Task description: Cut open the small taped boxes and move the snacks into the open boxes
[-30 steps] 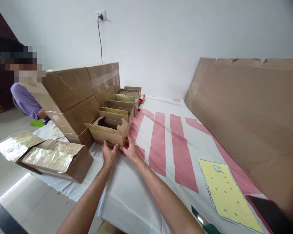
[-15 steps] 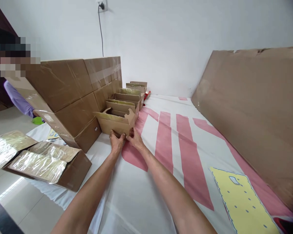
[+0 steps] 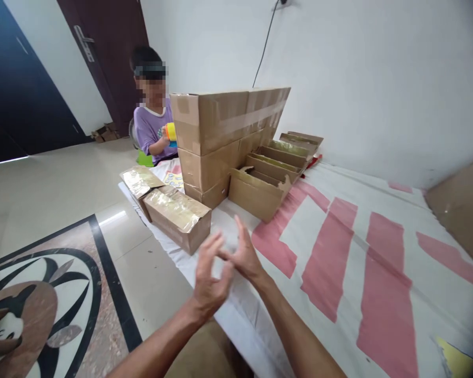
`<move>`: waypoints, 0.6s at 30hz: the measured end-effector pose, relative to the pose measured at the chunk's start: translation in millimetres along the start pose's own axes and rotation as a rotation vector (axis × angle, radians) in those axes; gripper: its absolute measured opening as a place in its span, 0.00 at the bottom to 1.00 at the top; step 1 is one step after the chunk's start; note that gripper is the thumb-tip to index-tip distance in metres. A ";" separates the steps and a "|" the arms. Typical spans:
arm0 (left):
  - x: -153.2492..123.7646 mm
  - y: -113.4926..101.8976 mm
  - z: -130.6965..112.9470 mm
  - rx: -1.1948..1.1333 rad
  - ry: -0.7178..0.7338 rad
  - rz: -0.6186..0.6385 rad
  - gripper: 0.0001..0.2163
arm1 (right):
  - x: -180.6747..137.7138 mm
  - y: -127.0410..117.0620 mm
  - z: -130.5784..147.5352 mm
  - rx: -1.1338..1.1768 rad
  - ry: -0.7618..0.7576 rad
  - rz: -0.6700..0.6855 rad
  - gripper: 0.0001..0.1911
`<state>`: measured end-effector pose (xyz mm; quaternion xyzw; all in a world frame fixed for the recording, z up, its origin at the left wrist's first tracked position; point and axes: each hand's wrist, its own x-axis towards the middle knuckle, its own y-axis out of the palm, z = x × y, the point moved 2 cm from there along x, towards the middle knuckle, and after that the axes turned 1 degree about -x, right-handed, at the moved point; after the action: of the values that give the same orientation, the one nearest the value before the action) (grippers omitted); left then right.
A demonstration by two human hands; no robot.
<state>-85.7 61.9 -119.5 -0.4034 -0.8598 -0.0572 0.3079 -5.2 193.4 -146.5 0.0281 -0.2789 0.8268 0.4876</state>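
Observation:
My left hand [image 3: 209,278] and my right hand [image 3: 243,253] hover together over the near edge of the white and red striped sheet [image 3: 339,247], fingers spread and touching at the tips, with nothing in them. Ahead of them stands a small open cardboard tray [image 3: 256,194], first in a row of similar trays [image 3: 284,155] that runs back toward the wall. To the left of my hands lies a brown box with shiny taped flaps [image 3: 177,218].
Large sealed cartons [image 3: 220,131] are stacked behind the trays. Another person in a purple shirt [image 3: 154,123] sits beyond them with a yellow toy. A dark door [image 3: 102,58] and a patterned tile floor [image 3: 43,294] lie to the left. A cardboard sheet [image 3: 463,207] leans at right.
My hands have let go of the front tray and pulled back toward me, fingers spread. My view has swung left, so the door, the floor and the other person show.

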 end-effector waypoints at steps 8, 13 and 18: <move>1.6 -136.8 33.0 0.220 -0.214 -0.283 0.22 | 48.8 63.5 88.6 -0.227 -0.079 0.109 0.64; 13.2 -148.3 34.2 0.206 -0.190 -0.299 0.21 | -36.2 -11.8 66.0 -0.240 -0.120 0.065 0.57; 74.1 -181.7 54.5 0.384 -0.164 -0.323 0.27 | -165.1 -137.8 28.4 -0.460 0.094 -0.069 0.51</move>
<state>-280.5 8.2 -93.4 -0.1984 -0.9302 0.0914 0.2949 188.0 99.9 -115.4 -0.1127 -0.4356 0.7248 0.5217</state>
